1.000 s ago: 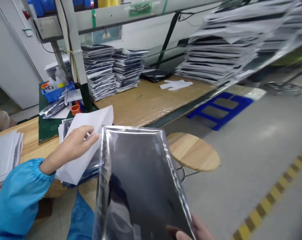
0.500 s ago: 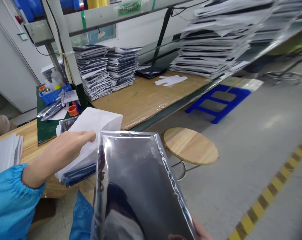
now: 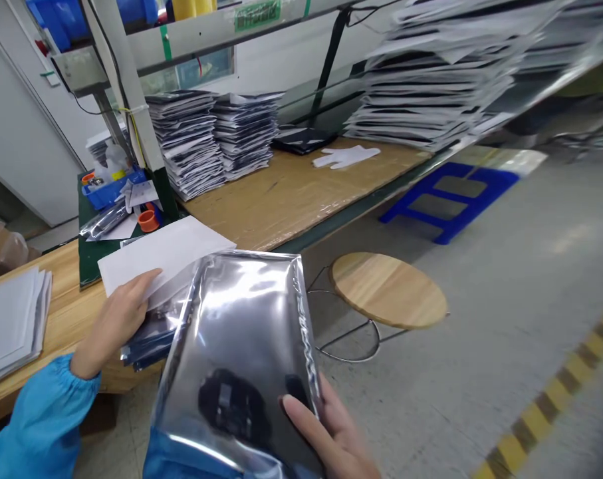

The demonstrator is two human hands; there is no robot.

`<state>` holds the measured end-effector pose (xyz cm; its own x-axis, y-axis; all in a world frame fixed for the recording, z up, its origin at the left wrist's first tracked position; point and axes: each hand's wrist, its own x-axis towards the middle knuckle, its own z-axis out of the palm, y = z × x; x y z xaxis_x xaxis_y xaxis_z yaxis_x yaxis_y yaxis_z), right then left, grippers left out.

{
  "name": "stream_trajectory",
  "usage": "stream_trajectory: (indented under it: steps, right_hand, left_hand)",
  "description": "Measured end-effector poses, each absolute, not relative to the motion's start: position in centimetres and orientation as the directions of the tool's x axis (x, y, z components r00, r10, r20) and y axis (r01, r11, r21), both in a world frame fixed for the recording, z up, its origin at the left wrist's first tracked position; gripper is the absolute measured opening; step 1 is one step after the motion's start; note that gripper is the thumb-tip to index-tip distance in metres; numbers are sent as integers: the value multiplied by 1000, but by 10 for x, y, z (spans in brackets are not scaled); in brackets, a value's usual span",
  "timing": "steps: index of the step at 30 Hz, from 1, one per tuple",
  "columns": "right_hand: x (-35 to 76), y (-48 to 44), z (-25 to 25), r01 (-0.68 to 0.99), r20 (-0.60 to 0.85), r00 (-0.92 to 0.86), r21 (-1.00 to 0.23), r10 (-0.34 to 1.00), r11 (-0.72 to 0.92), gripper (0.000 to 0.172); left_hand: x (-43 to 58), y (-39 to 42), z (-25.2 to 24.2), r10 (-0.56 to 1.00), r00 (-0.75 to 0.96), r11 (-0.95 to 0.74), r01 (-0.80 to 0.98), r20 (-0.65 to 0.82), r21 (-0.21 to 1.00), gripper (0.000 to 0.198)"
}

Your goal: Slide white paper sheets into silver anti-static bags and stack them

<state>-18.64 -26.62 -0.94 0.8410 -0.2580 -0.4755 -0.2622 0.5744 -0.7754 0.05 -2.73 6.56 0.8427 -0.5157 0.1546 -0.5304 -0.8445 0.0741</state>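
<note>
In my right hand (image 3: pixel 334 436) is a dark, glossy flat panel wrapped in clear film (image 3: pixel 246 313), with the thumb on its face and the fingers at its right edge. The panel is tilted and reflects light. My left hand (image 3: pixel 116 322) is closed on the lower left edge of a white paper sheet (image 3: pixel 164 253); some of its fingers are hidden. Beneath the sheet lies a pile of film-wrapped dark panels (image 3: pixel 151 346) on the wooden table (image 3: pixel 64 313). The wrapped panel covers the pile's right side.
White sheets (image 3: pixel 12 319) lie at the left. A blue bin (image 3: pixel 114 189) and an orange tape roll (image 3: pixel 148 221) sit behind the pile. Tall stacks (image 3: pixel 189 146) and a white glove (image 3: pixel 346 157) occupy the brown bench (image 3: pixel 281 206). A round stool (image 3: pixel 388 289) stands at right.
My left hand has moved down and left, and the white sheet now lies flatter and further left. The wrapped panel has tipped and shifted left; more of my right hand shows.
</note>
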Motion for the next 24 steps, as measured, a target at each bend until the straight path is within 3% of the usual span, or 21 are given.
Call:
stream_trajectory:
  steps: [3,6,7,10,18,21,24]
  right_hand:
    - [-164,-255,-13,-154,-342,912,-799,-228,582,67]
    - [-150,-242,-20,-99,-312,919,-777,-242,622,70]
    - [-148,-238,-22,-97,-324,914,-761,-246,642,71]
    - [-143,-224,-23,-112,-363,901,-722,-237,682,73]
    - [-138,-200,-21,-145,-396,882,-744,-256,652,70]
    - [-140,-194,-19,-147,-395,879,-757,-266,637,68]
    - [-141,-189,-18,-130,-370,884,-782,-286,610,65]
  left_hand:
    - [-15,-13,54,-362,863,-912,-407,353,60,50]
    - [-38,-4,48,-107,870,-975,-187,482,120,23]
    - [-46,-2,47,-42,882,-983,-121,470,140,14]
    - [-69,-3,43,52,927,-976,-32,372,215,25]
    - [-112,-28,29,266,916,-706,-25,298,708,22]
    - [-124,-31,15,250,896,-721,-81,367,689,20]
    - [-138,-28,-5,110,882,-785,-206,458,584,17]
